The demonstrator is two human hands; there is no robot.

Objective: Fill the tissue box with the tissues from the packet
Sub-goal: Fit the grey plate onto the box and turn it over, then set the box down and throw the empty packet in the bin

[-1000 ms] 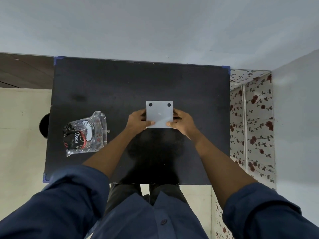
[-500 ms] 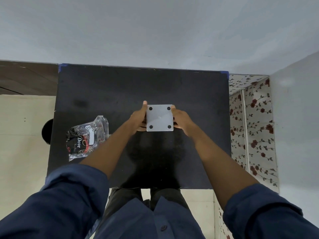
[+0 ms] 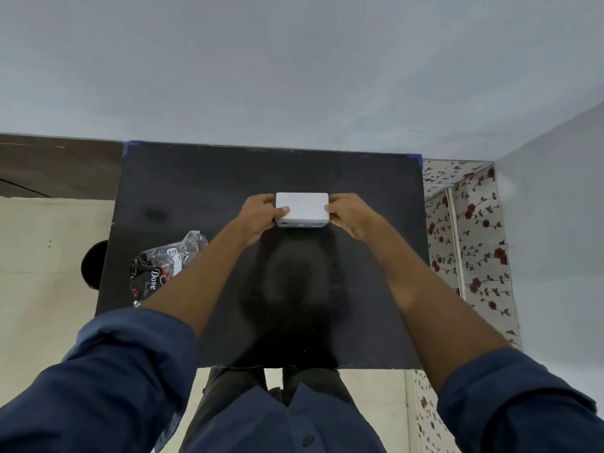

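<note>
Black and matte, our surface (image 3: 196,191) sits against a pale wall. We have turned the white tissue box (image 3: 302,207) over: its footed underside, facing us a moment ago, now tips toward the near edge. We judge we are still hunting its opening. Our left hand (image 3: 261,215) and right hand (image 3: 348,215) grip its ends, thumbs on top. The tissue packet (image 3: 163,269) lies untouched, left.
</note>
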